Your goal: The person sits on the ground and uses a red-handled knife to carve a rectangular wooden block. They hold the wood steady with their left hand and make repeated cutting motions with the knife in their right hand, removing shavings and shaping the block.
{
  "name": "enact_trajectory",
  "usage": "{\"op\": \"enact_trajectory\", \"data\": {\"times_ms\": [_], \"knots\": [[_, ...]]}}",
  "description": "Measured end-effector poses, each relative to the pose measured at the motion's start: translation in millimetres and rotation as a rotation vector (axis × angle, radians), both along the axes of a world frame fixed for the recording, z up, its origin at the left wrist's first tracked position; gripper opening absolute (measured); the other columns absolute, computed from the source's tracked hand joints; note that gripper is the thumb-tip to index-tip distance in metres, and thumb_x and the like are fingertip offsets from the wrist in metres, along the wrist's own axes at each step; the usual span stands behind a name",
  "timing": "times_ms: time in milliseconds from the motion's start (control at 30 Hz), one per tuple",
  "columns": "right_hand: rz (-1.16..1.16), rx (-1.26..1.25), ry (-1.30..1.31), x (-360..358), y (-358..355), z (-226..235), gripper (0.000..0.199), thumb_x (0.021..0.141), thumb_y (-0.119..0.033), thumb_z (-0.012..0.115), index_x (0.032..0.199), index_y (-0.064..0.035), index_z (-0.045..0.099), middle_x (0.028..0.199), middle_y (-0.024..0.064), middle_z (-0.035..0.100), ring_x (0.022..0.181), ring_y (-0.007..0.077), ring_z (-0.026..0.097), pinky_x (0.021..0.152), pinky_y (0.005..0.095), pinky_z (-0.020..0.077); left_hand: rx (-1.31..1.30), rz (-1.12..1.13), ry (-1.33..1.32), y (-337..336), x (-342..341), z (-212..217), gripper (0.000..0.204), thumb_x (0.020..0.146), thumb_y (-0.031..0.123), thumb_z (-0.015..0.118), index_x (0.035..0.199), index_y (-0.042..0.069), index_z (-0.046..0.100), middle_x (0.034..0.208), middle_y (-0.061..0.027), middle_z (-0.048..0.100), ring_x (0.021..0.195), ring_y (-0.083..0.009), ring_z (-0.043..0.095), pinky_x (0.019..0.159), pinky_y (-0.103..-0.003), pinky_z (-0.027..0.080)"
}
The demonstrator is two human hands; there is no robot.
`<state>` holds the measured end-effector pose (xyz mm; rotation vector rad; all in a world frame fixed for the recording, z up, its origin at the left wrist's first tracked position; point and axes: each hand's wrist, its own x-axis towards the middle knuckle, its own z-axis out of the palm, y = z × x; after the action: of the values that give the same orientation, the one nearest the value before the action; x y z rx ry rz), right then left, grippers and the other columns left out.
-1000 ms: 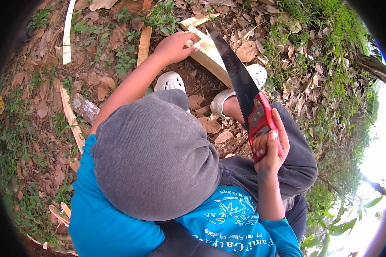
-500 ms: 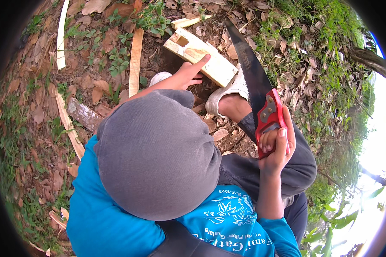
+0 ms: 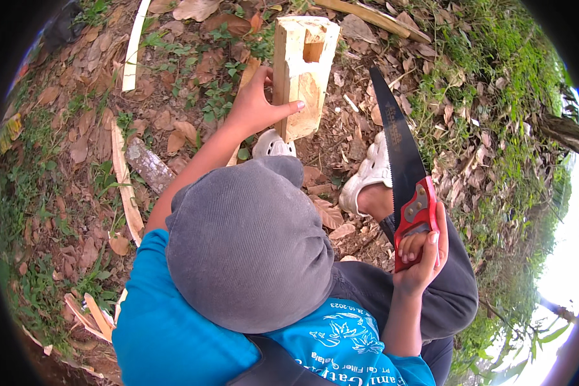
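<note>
My left hand point(image 3: 257, 110) grips a thick, pale wooden block point(image 3: 311, 96) by its left side. The thumb lies across the block's face and the other fingers are partly hidden behind its edge. A squared hole is cut near the block's far end. My right hand point(image 3: 421, 258) is wrapped around the red handle of a hand saw point(image 3: 402, 151). The saw's dark, toothed blade points away from me, to the right of the block and apart from it.
White clogs point(image 3: 275, 144) are on my feet, near the block. Wood strips point(image 3: 127, 180) and a short piece of branch point(image 3: 149, 165) lie at left among dry leaves. Another wood piece point(image 3: 376, 19) lies beyond the block. A trunk point(image 3: 563, 134) is at far right.
The block has swung from a slant to nearly upright in the view, its holed end now farther away. My left hand moved with it. The saw stays in my right hand, apart from the block.
</note>
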<state>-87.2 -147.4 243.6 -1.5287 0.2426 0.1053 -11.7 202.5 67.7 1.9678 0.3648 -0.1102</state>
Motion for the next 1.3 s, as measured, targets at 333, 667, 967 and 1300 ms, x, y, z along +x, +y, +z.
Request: {"op": "enact_trajectory", "data": {"times_ms": [333, 667, 967, 1300], "knots": [[0.169, 0.034, 0.101, 19, 36, -9, 0.060, 0.106, -0.022, 0.052, 0.151, 0.0142, 0.035, 0.056, -0.0023, 0.046, 0.047, 0.0046, 0.040, 0.049, 0.0221, 0.0374, 0.475, -0.130, 0.127, 143, -44, -18, 0.064, 0.096, 0.042, 0.066, 0.142, -0.002, 0.058, 0.144, -0.0240, 0.056, 0.125, -0.0325, 0.062, 0.105, -0.040, 0.049], [0.493, 0.023, -0.108, 86, 81, -5, 0.066, 0.107, -0.029, 0.050, 0.153, 0.0145, 0.030, 0.056, -0.0012, 0.048, 0.046, 0.0040, 0.041, 0.046, 0.0204, 0.0380, 0.820, 0.138, 0.195, 84, -56, -50, 0.113, 0.066, 0.055, 0.089, 0.153, 0.012, 0.032, 0.134, -0.0166, 0.054, 0.126, -0.0362, 0.054, 0.104, -0.051, 0.043], [0.772, -0.045, -0.151, 116, 148, -57, 0.061, 0.102, -0.025, 0.059, 0.152, 0.0054, 0.043, 0.102, 0.0117, 0.070, 0.071, 0.0061, 0.058, 0.070, 0.0236, 0.0489, 0.831, -0.244, -0.039, 123, -66, -35, 0.114, 0.064, 0.054, 0.089, 0.156, 0.017, 0.032, 0.143, -0.0154, 0.051, 0.141, -0.0371, 0.042, 0.120, -0.056, 0.024], [0.912, -0.011, -0.141, 101, 161, -139, 0.050, 0.102, -0.017, 0.060, 0.148, 0.0004, 0.052, 0.095, 0.0111, 0.071, 0.081, 0.0158, 0.069, 0.078, 0.0307, 0.0542, 0.983, 0.042, -0.169, 99, -57, -77, 0.073, 0.097, 0.062, 0.054, 0.140, 0.003, 0.048, 0.135, -0.0188, 0.052, 0.134, -0.0382, 0.044, 0.120, -0.059, 0.023]]}}
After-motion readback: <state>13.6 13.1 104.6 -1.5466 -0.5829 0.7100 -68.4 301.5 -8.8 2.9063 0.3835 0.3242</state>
